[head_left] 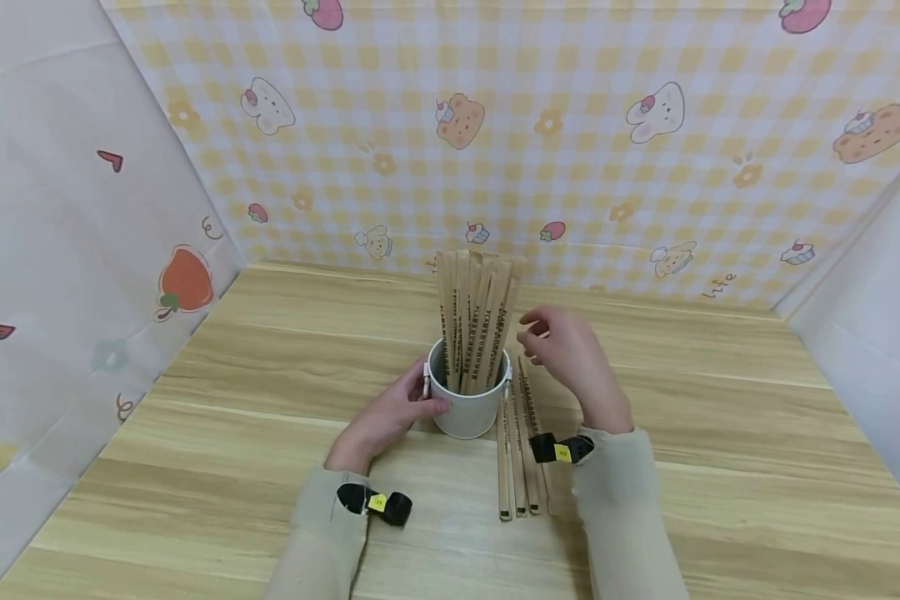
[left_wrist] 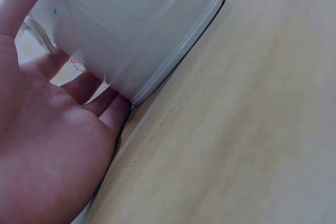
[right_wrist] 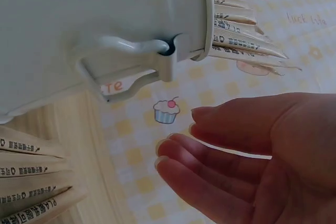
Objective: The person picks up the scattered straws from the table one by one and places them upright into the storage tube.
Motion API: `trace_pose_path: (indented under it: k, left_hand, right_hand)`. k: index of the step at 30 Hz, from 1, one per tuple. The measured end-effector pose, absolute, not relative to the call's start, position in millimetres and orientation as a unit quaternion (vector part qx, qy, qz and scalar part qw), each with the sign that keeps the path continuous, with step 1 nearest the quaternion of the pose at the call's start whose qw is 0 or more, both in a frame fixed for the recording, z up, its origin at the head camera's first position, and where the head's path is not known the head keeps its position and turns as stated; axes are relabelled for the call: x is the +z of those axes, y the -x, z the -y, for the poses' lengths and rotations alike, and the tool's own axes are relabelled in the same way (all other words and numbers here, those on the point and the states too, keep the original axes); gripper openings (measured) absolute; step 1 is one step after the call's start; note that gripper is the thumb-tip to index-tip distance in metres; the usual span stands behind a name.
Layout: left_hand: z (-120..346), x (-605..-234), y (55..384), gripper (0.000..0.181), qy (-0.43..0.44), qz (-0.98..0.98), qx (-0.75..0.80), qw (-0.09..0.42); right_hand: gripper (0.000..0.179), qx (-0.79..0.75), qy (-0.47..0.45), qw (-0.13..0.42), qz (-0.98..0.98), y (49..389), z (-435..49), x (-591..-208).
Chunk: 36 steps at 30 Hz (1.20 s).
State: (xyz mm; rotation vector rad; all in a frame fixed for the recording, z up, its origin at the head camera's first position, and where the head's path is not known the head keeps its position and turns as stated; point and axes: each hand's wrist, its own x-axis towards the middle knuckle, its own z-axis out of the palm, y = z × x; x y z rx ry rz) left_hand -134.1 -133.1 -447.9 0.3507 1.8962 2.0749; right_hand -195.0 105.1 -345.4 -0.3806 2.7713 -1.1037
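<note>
A small white metal bucket (head_left: 467,414) stands upright on the table, with a bunch of paper-wrapped straws (head_left: 474,325) rising out of it. My left hand (head_left: 392,410) holds the bucket from its left side, thumb across the front and fingers round the back, as the left wrist view shows from close by. To the right of the rim, my right hand (head_left: 566,354) is raised with bent, parted fingers and nothing between them. Several more wrapped straws (head_left: 521,467) lie on the table beside the bucket, partly under the right forearm in the head view.
The wood-grain table (head_left: 217,433) reaches back to a yellow checked cloth (head_left: 390,175) with cartoon prints. A pale printed cloth (head_left: 82,192) hangs at the left. A looped white handle (right_wrist: 123,45) sticks out from the bucket's right side.
</note>
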Motion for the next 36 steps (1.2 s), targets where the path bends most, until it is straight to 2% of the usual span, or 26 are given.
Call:
trace_pose_path:
  k: [11,19,30,36]
  left_hand:
    - [133.2,-449.3,135.1,0.08,-0.131,-0.655,0.729,0.151]
    - [133.3,-449.1,134.7,0.079,-0.134,-0.654,0.729,0.151]
    - [133.4,-450.6,135.9,0.081,-0.131,-0.656,0.728,0.151]
    - [133.7,-450.5,136.0,0.08,-0.132,-0.66,0.724,0.15]
  right_hand:
    - [0.033,-0.307,0.106,0.097,-0.941,205.9,-109.5,-369.5]
    - [0.041,-0.297,0.084,0.148,-0.94,209.8,-113.2,-390.6]
    - [0.047,-0.272,0.094,0.132,-0.949,211.6,-113.1,-406.3]
    - [0.042,-0.27,0.108,0.134,-0.947,211.8,-110.3,-405.7]
